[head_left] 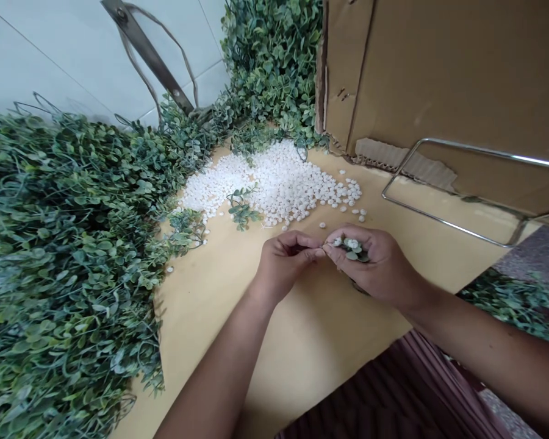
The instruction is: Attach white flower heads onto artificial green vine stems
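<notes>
My right hand (375, 259) is closed round a small artificial leaf sprig (354, 251), whose green leaves and white bead-like pieces show between thumb and fingers. Fingertip to fingertip with it, my left hand (290, 256) pinches at the sprig's tip; what exactly lies in that pinch is too small to make out. Just beyond both hands spreads a heap of small white pieces (279, 180), with some loose ones scattered toward me. A short loose sprig (243, 210) lies against the heap's near edge.
Artificial greenery (73, 244) is piled along the left and, as another clump (274, 61), at the back. A cardboard box (448, 79) stands at back right, with a bent metal wire frame (448, 219) before it. Tan board (210, 329) covers the work surface. A metal bar (150, 58) leans behind.
</notes>
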The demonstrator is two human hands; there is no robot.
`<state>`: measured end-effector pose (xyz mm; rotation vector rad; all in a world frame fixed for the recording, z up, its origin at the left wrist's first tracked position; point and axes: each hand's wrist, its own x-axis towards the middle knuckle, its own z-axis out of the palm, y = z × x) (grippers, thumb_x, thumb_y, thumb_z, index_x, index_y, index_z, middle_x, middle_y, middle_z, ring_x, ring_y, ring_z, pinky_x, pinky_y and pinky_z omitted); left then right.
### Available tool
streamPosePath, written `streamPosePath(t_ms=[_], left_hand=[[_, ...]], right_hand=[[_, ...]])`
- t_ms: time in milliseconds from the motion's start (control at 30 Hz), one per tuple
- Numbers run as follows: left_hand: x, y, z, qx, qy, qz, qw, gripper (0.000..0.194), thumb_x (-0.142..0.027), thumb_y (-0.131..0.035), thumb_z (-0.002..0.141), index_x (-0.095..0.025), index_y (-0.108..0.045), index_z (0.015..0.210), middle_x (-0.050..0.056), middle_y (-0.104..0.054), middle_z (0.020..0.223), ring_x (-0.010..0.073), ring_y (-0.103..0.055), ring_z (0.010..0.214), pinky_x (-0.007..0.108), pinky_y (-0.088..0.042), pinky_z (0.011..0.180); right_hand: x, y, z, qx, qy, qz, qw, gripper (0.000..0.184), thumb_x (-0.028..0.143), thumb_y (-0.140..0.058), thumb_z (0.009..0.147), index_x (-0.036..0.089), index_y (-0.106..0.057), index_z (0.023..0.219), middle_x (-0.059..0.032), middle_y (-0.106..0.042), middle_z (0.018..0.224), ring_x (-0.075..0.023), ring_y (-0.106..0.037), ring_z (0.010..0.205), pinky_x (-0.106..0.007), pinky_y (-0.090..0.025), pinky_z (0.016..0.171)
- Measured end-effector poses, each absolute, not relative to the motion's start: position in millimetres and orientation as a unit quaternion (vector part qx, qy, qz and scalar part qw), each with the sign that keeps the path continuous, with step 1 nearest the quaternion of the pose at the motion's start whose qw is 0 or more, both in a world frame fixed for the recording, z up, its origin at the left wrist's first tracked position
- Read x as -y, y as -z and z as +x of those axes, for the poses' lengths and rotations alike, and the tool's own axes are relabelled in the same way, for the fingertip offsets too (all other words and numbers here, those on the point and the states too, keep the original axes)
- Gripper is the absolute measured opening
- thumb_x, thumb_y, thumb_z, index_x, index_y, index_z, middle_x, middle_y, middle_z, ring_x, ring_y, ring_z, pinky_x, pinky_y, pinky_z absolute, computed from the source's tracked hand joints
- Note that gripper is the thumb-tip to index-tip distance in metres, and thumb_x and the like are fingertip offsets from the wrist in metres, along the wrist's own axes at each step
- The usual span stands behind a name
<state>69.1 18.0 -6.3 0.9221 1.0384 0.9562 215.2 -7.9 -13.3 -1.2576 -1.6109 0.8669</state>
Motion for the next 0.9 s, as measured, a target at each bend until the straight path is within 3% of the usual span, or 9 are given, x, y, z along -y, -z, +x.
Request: streamPosePath(t_ms=[367,900], left_hand=[[-20.2,3.1,64.5,-0.462,-0.397,0.408,0.68,0.027,-0.032,-0.083,0.047,-0.016,-0.073,0.067,0.0,-0.069,0.06,0.007,-0.057,0.052,0.021,-0.051,0.058],[-17.5,5.6,72.3,-0.478,-0.414,0.422,0.65,0.025,-0.032,-0.082,0.045,-0.015,-0.068,0.056,-0.002,-0.063,0.055,0.0068,-0.054,0.051,0.02,-0.046,0.053]], right_hand=[[5.2,8.4,216.3,0.618,-0.4,-0.497,0.461,0.017,0.024,-0.051,0.077,0.017,-0.051,0.061,0.0028,-0.046,0.053,-0.0089,-0.04,0.049,-0.021,-0.032,0.045],[3.2,15.5,213.2,0.629,-0.38,-0.512,0.444,0.016,0.024,-0.051,0.076,0.017,-0.049,0.062,0.0031,-0.045,0.051,-0.0089,-0.04,0.047,-0.021,-0.033,0.044]])
